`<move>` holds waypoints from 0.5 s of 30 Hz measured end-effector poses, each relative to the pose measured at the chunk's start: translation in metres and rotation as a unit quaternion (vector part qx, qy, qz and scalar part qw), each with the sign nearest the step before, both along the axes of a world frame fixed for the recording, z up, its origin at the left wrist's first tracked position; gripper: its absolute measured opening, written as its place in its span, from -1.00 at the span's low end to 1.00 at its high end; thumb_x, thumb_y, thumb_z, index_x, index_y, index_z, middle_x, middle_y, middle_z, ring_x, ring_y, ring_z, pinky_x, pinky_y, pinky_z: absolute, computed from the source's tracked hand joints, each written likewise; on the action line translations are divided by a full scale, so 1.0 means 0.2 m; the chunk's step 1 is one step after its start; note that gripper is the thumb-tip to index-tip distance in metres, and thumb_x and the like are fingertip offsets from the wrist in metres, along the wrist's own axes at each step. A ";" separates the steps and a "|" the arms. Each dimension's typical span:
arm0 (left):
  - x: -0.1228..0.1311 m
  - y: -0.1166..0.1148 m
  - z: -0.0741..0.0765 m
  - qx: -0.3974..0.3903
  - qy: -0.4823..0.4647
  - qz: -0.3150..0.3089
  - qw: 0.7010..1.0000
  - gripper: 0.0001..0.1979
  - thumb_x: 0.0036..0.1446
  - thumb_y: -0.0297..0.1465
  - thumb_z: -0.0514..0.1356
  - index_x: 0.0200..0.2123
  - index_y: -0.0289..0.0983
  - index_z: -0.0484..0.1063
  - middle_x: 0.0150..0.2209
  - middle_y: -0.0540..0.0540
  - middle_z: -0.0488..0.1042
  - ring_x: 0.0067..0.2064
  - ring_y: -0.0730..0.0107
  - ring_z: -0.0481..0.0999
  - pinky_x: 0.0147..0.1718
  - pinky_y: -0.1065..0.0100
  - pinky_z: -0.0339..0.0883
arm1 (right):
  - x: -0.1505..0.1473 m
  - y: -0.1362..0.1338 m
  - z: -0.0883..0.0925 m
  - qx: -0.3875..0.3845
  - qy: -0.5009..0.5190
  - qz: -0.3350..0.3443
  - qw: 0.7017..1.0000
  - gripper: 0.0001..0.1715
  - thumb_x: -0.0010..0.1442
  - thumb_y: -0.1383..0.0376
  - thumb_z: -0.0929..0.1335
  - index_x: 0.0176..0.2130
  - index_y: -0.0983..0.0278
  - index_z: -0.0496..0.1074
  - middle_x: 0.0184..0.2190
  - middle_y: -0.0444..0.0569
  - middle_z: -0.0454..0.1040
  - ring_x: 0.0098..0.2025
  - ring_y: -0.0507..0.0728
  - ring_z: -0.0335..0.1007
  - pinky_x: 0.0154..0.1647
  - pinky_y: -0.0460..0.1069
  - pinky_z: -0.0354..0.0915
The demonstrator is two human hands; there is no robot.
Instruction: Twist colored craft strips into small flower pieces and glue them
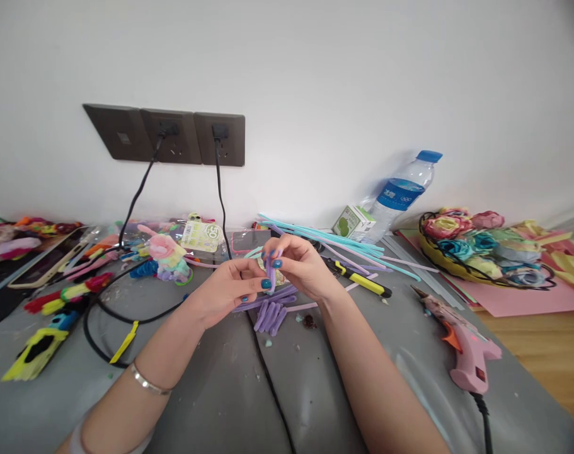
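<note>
Between the fingertips of both hands is a short purple pipe cleaner (271, 272), held roughly upright and looking bent over on itself. My left hand (242, 284) pinches its lower part. At the upper end, my right hand (300, 263) closes thumb and fingers on it. Just below the hands, a small bundle of folded purple pipe cleaners (270, 317) lies on the grey table (353, 378). More purple lengths lie behind that bundle, partly covered by the hands.
Right of my hands lie a yellow utility knife (365, 280), turquoise pipe cleaners (334, 238) and a pink glue gun (469, 353). A water bottle (402, 192) leans on the wall. Paper flowers (476, 243) fill a basket. Black cable (268, 372) crosses the table; a fuzzy pastel figure (166, 252) stands left.
</note>
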State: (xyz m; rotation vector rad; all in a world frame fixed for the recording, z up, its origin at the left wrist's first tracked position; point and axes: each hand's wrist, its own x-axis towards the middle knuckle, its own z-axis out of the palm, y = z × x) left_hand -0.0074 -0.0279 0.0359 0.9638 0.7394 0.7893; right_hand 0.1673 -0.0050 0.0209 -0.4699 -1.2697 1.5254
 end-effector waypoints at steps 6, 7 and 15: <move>0.00 0.00 0.00 0.011 0.020 0.042 0.999 -0.75 -0.18 -0.30 0.48 -0.48 -0.28 0.52 -0.52 0.03 0.36 -0.55 0.58 0.26 -0.57 0.47 0.11 | -0.01 0.01 0.01 -0.034 -0.014 -0.046 0.998 -0.68 -0.10 0.16 0.59 -0.45 0.22 0.46 -0.42 -0.13 0.49 -0.39 0.03 0.37 -0.34 -0.04 0.31; 0.01 0.01 0.00 0.029 0.030 0.056 0.998 -0.75 -0.14 -0.27 0.46 -0.46 -0.28 0.53 -0.50 0.01 0.38 -0.54 0.56 0.26 -0.56 0.46 0.12 | 0.00 0.01 0.01 -0.040 -0.014 -0.064 0.997 -0.68 -0.11 0.16 0.60 -0.44 0.22 0.47 -0.42 -0.13 0.49 -0.39 0.03 0.36 -0.35 -0.04 0.30; 0.01 0.02 -0.03 0.260 0.188 0.137 0.937 -0.86 -0.02 -0.29 0.35 -0.41 -0.23 0.58 -0.53 -0.01 0.46 -0.54 0.45 0.28 -0.56 0.43 0.10 | 0.00 0.04 -0.02 -0.052 -0.037 -0.124 0.990 -0.69 -0.13 0.16 0.59 -0.44 0.23 0.50 -0.39 -0.11 0.52 -0.32 0.06 0.40 -0.33 -0.05 0.29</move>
